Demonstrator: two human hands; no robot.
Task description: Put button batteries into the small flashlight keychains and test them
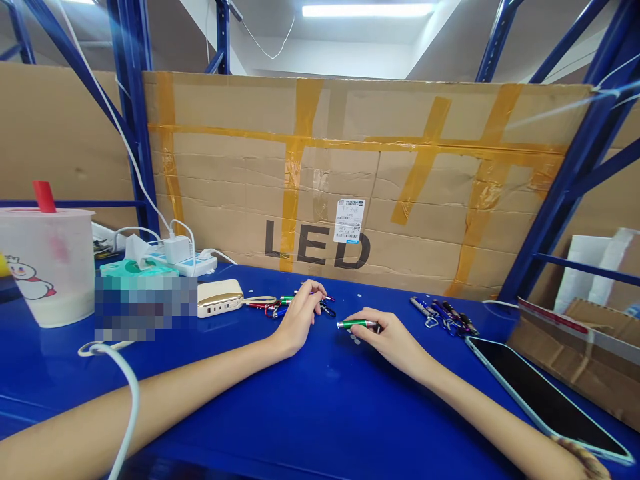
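Between the thumb and fingers of my right hand (387, 337) is a small green keychain flashlight (356, 325), with its silver end pointing left. It is held just above the blue tabletop (320, 400). My left hand (301, 317) rests with loosely bent, spread fingers over a pile of similar small flashlights (265, 308) in red, green and blue, some with carabiner clips. Its fingers partly cover the pile, and I see nothing gripped in them. Right of my right hand lies a second group of flashlights (445, 315), mostly purple and dark, also with clips.
A phone (545, 397) and an open cardboard box (575, 353) lie at the right. On the left are a white power bank (219, 298), a power strip (193, 261), a tissue pack (140, 267), a cup (53, 267) and a white cable (131, 393). Taped cardboard (240, 187) stands behind.
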